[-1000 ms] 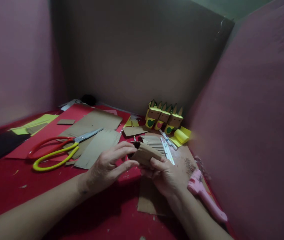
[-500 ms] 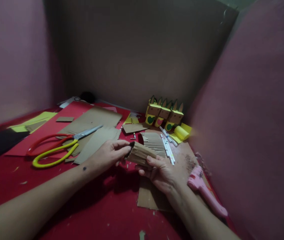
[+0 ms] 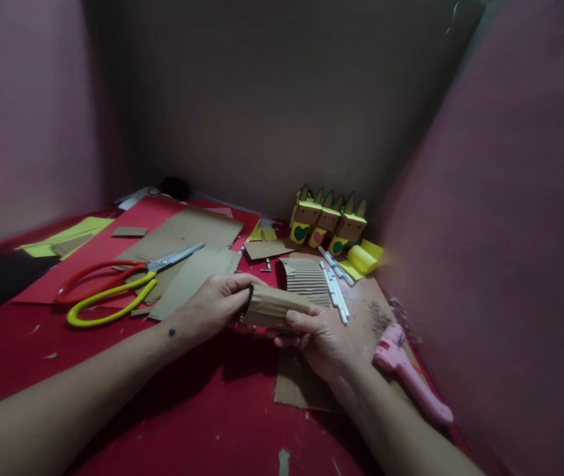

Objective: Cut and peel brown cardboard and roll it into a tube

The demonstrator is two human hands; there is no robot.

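Observation:
Between my hands is a rolled cardboard tube (image 3: pixel 274 307), held low over the red surface and lying roughly sideways. My left hand (image 3: pixel 225 301) pinches its left end, with the fingers partly hidden at the opening. Around the right end, my right hand (image 3: pixel 324 334) is closed, the thumb on top and the fingers underneath. Just behind the tube sits a curved piece of corrugated cardboard (image 3: pixel 306 277). A flat cardboard piece (image 3: pixel 301 383) lies beneath my right hand.
Large scissors (image 3: pixel 113 287) with red and yellow handles rest on cardboard sheets at left. White markers (image 3: pixel 334 294), a yellow paper roll (image 3: pixel 362 259) and several animal-like paper figures (image 3: pixel 331 221) stand at back right. A pink glue gun (image 3: pixel 413 377) lies beside the right wall.
The tube has turned slightly so more of its outer side faces me. My left hand has shifted a little left with its end. My right hand keeps its hold.

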